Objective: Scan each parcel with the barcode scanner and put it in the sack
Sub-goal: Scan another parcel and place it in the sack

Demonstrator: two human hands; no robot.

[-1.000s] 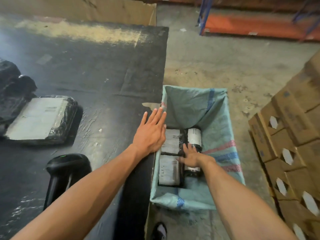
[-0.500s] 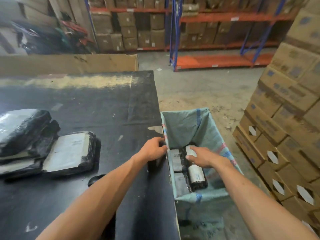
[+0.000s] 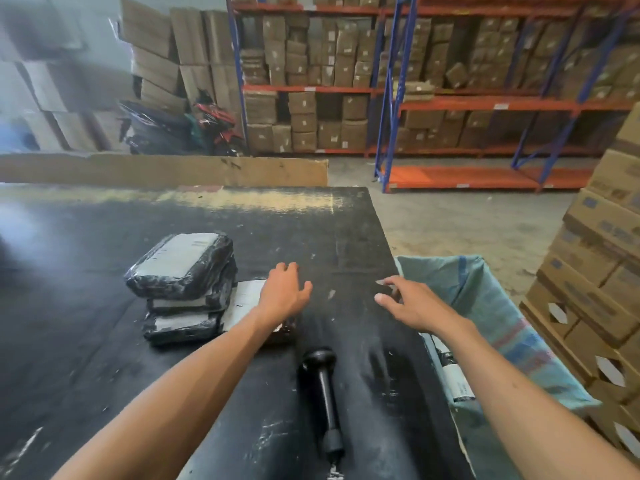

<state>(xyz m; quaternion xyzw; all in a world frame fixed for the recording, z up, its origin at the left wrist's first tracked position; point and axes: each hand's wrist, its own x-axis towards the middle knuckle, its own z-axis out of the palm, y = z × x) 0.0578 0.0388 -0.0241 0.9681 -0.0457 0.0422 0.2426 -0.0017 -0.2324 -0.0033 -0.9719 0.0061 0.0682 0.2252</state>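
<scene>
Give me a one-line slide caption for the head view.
Both hands, left hand and right hand, reach empty over the black table toward stacked parcels, scanner lying idle, sack alongside.

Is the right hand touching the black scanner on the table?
Apart. In the head view the right hand hovers open over the table near the sack, and bare black tabletop shows between it and the scanner, which lies nearer the person.

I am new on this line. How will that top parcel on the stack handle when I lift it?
The top parcel looks wrapped in glossy black film, so probably slippery. It keeps a blocky shape, so likely fairly stiff. It sits askew on the stack, so a push might slide it off.
</scene>
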